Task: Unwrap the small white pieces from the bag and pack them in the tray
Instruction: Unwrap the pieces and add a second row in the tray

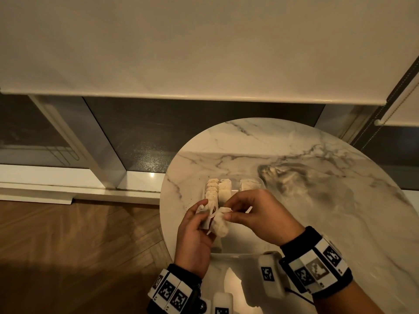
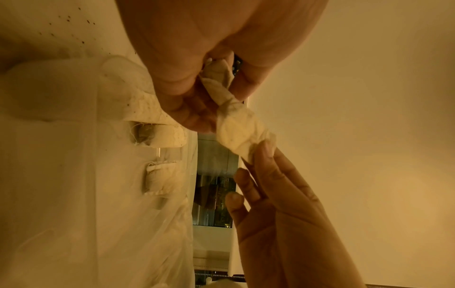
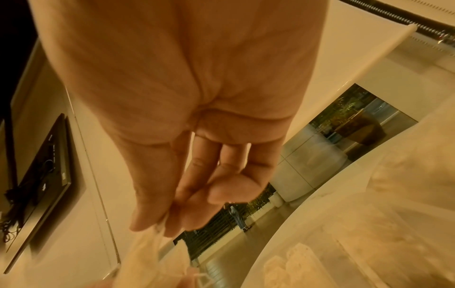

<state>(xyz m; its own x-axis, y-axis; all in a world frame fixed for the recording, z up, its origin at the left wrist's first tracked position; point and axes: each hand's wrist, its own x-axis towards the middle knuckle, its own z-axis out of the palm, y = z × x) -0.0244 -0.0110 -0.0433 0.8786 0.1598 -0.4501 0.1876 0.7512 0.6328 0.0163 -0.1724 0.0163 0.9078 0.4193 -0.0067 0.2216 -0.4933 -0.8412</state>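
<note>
While pinching, both hands [image 1: 223, 219] raised.

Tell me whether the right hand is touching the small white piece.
Touching. The left wrist view shows the right hand pinching one end of the small white piece, fingertips pressed against it.

We see a round marble table [image 1: 294, 159], white with grey veins, standing near a window [image 1: 186, 137]; its dark glass runs low along the wall, divided by pale frames [image 1: 106, 152]; a cream roller blind [image 1: 181, 46] is drawn most of the way down over it, and a second blind [image 1: 401, 109] with a bead chain [image 1: 371, 125] hangs at the right; below lies a white sill [image 1: 56, 177]; the floor [image 1: 79, 241] is herringbone wood; the light is dim and warm.
</note>
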